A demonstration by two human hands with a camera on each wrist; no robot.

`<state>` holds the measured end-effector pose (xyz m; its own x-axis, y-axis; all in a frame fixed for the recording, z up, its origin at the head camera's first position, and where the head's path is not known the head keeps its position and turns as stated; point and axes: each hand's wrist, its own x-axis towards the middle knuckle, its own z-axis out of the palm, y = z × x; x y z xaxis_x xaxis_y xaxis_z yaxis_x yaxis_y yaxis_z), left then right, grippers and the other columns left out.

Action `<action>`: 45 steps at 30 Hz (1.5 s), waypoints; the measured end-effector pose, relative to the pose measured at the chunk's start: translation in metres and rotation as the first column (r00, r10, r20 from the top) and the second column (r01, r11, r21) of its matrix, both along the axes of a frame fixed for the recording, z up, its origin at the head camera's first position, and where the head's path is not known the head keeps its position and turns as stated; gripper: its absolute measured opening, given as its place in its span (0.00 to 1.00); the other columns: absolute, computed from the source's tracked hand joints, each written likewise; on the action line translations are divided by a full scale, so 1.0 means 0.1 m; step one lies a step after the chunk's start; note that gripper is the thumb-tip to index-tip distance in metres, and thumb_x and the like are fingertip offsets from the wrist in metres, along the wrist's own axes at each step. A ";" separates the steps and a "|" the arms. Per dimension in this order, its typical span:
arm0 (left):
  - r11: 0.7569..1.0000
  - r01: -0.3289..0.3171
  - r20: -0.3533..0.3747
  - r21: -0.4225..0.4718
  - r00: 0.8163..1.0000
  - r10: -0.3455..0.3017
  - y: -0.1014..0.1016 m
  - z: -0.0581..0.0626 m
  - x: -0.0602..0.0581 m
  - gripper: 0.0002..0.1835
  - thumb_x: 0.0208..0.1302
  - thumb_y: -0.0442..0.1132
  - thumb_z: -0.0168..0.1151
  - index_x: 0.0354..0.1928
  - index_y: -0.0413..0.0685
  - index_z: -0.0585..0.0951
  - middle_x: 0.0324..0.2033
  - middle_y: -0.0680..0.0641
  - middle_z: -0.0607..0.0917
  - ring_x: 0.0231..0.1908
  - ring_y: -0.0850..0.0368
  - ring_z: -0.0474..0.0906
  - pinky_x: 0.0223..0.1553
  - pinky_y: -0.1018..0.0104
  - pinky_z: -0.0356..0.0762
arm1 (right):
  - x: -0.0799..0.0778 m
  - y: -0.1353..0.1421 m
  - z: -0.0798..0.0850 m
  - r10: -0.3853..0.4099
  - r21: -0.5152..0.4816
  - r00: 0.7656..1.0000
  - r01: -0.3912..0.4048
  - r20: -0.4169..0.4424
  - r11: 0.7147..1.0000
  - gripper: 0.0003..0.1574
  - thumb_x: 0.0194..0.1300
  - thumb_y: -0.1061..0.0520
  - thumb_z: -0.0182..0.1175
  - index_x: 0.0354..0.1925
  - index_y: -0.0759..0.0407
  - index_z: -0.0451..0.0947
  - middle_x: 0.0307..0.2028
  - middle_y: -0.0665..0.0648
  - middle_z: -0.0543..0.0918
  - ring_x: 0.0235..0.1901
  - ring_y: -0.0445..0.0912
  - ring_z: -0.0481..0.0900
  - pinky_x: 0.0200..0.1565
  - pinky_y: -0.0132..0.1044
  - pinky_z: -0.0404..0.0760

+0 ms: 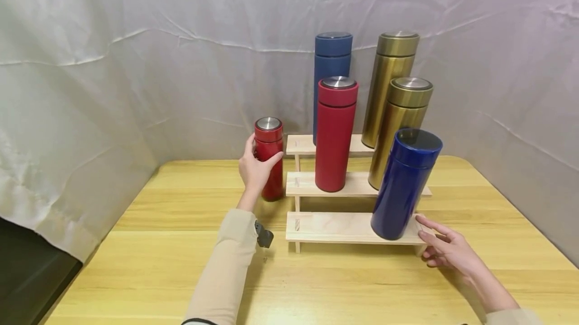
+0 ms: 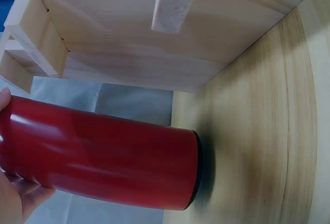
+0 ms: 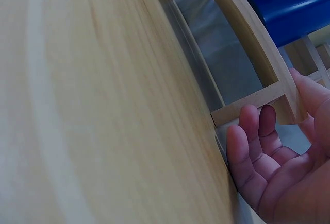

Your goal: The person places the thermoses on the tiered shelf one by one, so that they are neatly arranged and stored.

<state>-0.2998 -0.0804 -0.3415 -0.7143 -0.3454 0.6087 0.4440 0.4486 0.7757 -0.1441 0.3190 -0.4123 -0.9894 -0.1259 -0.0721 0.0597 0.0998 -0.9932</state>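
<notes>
My left hand grips a small red thermos with a steel-topped lid, left of a three-tier wooden stand. In the left wrist view the thermos has its base close over the tabletop; whether it touches is unclear. At the stand's right end, my right hand holds the lowest board by its end, thumb on top. Its other fingers curl beside the stand's leg in the right wrist view. A blue thermos stands on that board, just left of this hand.
On the middle tier stand a tall red thermos and a gold thermos. The top tier holds a tall blue thermos and another gold one. Pale cloth hangs behind the wooden table.
</notes>
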 end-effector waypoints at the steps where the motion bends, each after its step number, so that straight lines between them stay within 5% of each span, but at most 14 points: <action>1: 1.000 0.002 -0.002 0.002 1.000 -0.002 -0.01 0.01 0.01 0.38 0.40 0.46 0.74 0.57 0.51 0.70 0.44 0.45 0.80 0.39 0.53 0.77 0.39 0.59 0.74 | 0.00 0.00 0.00 0.004 0.002 1.000 -0.004 -0.004 1.000 0.23 0.66 0.57 0.51 0.45 0.23 0.72 0.22 0.55 0.78 0.21 0.43 0.77 0.24 0.37 0.79; 22: 0.999 0.027 -0.044 0.016 0.999 -0.027 -0.16 0.25 0.36 0.37 0.38 0.49 0.74 0.56 0.53 0.73 0.42 0.47 0.82 0.37 0.56 0.79 0.39 0.63 0.76 | 0.01 0.01 0.00 0.023 -0.006 1.000 -0.023 -0.013 1.000 0.24 0.66 0.57 0.50 0.45 0.22 0.72 0.21 0.55 0.78 0.22 0.43 0.78 0.25 0.37 0.79; 45: 0.981 0.188 -0.111 0.047 0.977 -0.181 -0.26 0.48 0.80 0.34 0.40 0.45 0.74 0.54 0.51 0.74 0.38 0.47 0.83 0.33 0.57 0.79 0.34 0.62 0.78 | 0.01 0.00 0.01 0.022 0.011 1.000 -0.022 -0.009 1.000 0.23 0.66 0.56 0.50 0.46 0.22 0.72 0.21 0.55 0.78 0.22 0.43 0.78 0.25 0.38 0.80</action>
<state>-0.2200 -0.1064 -0.2938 -0.7017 -0.2501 0.6672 0.5958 0.3075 0.7419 -0.1435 0.3192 -0.4118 -0.9870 -0.1474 -0.0648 0.0485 0.1120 -0.9925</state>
